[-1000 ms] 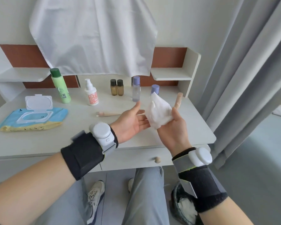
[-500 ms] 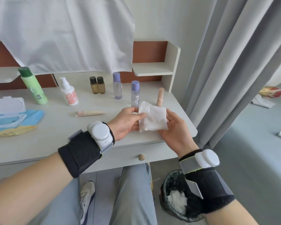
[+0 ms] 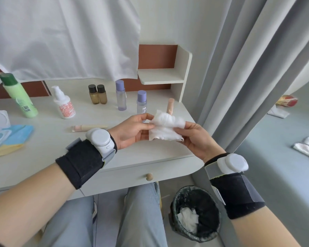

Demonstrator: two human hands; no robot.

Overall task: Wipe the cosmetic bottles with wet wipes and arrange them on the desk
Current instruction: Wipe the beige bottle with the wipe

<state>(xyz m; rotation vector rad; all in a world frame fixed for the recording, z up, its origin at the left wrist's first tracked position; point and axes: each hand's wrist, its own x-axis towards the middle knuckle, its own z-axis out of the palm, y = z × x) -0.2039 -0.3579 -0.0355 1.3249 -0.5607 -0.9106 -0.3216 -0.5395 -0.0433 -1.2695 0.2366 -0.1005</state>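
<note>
Denim-clad knees sit nearest, and beside them on the floor stands a black-lined bin [image 3: 207,209] with crumpled used wipes [image 3: 188,219] at its bottom. Above the bench [image 3: 141,152] edge, both hands work one wet wipe [image 3: 166,129]. The left hand [image 3: 130,131] pinches its left end between thumb and fingers, and the right hand [image 3: 198,138] pinches its right end, so the two hands are linked only by the bunched sheet. Neither holds a bottle.

Just beyond the left wrist a slim beige tube [image 3: 88,128] lies flat on the bench, and the opened wipes pack [image 3: 11,138] rests at the far left. Farther back stand the green bottle [image 3: 19,96], white pump bottle [image 3: 64,104], a touching pair of amber bottles [image 3: 97,94], a tall purple-capped bottle [image 3: 121,98], a shorter purple-capped bottle [image 3: 141,102] and, just beside it, an upright peach tube [image 3: 170,106]. A white cloth [image 3: 61,36] hangs behind them.

The step in hand looks like handling the wipe between bottles, either refolding it to a fresh face or getting ready to discard it. The bin lies below the right hand if it is spent. Otherwise the next move likely calls for one hand to free itself and lift an item, perhaps the lying tube, while the other keeps the wipe gathered.
</note>
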